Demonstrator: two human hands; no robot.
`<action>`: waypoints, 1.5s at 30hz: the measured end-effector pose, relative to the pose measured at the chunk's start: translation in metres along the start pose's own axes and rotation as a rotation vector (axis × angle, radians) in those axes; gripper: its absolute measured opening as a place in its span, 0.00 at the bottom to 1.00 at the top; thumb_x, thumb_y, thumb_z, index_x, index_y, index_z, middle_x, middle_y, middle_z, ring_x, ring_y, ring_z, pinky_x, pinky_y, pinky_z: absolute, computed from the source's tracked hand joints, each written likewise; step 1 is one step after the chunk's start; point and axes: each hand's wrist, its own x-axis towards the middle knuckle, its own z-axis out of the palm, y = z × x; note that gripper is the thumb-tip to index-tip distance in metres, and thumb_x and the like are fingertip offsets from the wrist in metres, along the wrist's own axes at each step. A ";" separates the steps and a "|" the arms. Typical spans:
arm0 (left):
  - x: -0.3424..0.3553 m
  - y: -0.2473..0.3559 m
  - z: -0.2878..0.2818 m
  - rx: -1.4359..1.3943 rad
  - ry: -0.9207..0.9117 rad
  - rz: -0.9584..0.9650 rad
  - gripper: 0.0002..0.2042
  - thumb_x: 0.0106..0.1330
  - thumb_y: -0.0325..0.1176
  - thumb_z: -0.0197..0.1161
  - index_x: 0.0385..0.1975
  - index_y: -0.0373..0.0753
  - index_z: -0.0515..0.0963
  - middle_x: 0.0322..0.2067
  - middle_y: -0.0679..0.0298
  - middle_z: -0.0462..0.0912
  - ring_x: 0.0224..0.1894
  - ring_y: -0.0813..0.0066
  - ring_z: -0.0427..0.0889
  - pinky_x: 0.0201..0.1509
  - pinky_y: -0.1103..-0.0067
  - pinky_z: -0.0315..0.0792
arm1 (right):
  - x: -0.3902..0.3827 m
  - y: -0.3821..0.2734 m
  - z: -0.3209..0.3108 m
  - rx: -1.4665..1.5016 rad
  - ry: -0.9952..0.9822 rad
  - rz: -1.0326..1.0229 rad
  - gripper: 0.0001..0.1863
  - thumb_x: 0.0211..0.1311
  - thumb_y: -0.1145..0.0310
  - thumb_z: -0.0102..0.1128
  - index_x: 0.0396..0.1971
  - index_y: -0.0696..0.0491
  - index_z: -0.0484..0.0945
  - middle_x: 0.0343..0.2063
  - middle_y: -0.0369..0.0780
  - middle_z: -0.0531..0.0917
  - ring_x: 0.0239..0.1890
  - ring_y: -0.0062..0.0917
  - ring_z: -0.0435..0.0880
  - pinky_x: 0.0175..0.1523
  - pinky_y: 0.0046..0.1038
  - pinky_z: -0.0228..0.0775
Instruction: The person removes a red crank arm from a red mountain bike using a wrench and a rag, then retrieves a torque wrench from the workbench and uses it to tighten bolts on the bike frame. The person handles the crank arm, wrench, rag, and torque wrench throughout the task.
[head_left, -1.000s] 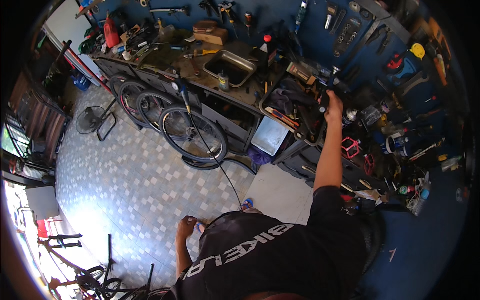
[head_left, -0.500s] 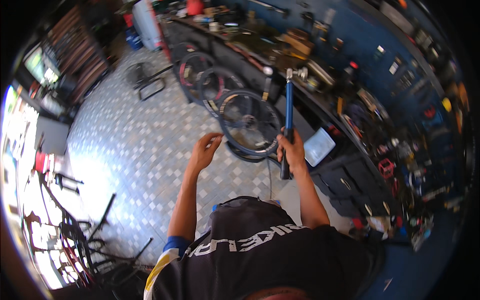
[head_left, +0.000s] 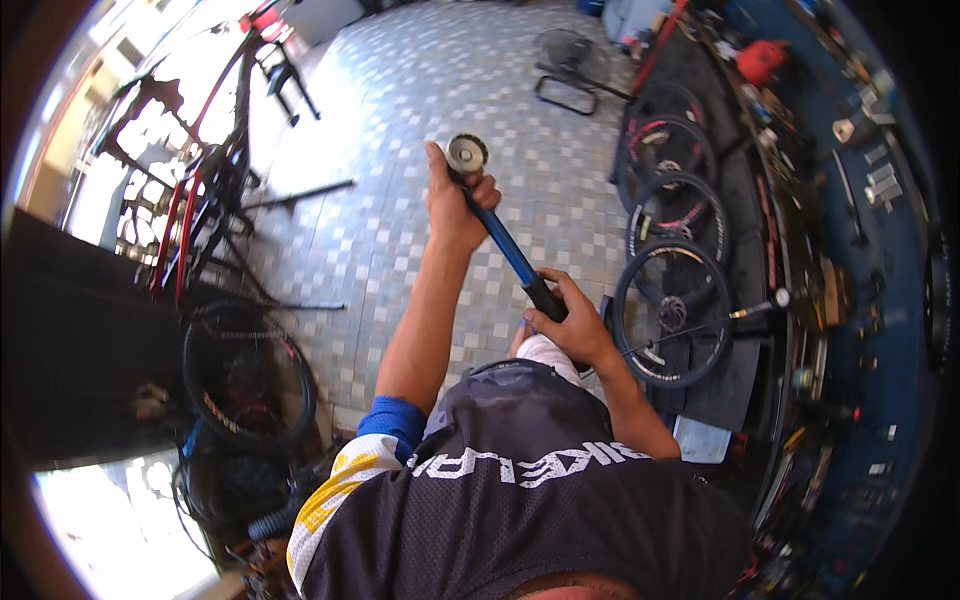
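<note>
A long tool (head_left: 508, 243) with a blue shaft, a black grip and a round metal socket-like head crosses in front of me at a slant. My left hand (head_left: 459, 205) is closed round it just below the head, thumb raised beside the head. Lower down, my right hand (head_left: 571, 318) grips the black end.
Several wheels (head_left: 648, 345) lean along the workbench (head_left: 768, 260) at right, beside a floor pump (head_left: 750, 310). A bicycle frame (head_left: 200, 200) and a loose wheel (head_left: 250, 420) are at left. A fan (head_left: 560, 55) stands at the back on the tiled floor (head_left: 380, 110).
I have turned away from the tool wall, so the wheels now sit at right. The tool came down from there in my right hand, and my left hand has taken hold near its head.
</note>
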 end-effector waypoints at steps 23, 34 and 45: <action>0.211 0.298 -0.131 -0.014 0.704 0.590 0.17 0.80 0.47 0.53 0.47 0.37 0.68 0.37 0.58 0.70 0.35 0.66 0.72 0.37 0.64 0.73 | 0.460 -0.017 0.088 0.774 -1.169 0.556 0.39 0.78 0.39 0.41 0.68 0.60 0.64 0.15 0.32 0.70 0.08 0.12 0.65 0.12 0.14 0.56; 0.218 0.369 -0.169 -0.045 0.677 0.676 0.19 0.79 0.54 0.51 0.45 0.41 0.70 0.28 0.65 0.75 0.29 0.70 0.77 0.38 0.71 0.75 | 0.557 -0.053 0.214 1.080 -1.486 0.789 0.40 0.78 0.41 0.46 0.71 0.62 0.57 0.15 0.31 0.67 0.08 0.10 0.63 0.12 0.13 0.54; 0.219 0.470 -0.233 -0.096 0.819 0.920 0.18 0.78 0.54 0.54 0.38 0.45 0.67 0.23 0.71 0.67 0.22 0.78 0.67 0.28 0.75 0.67 | 0.609 -0.126 0.335 -0.394 -0.833 -0.264 0.28 0.59 0.55 0.71 0.56 0.53 0.75 0.34 0.52 0.87 0.38 0.51 0.88 0.43 0.46 0.78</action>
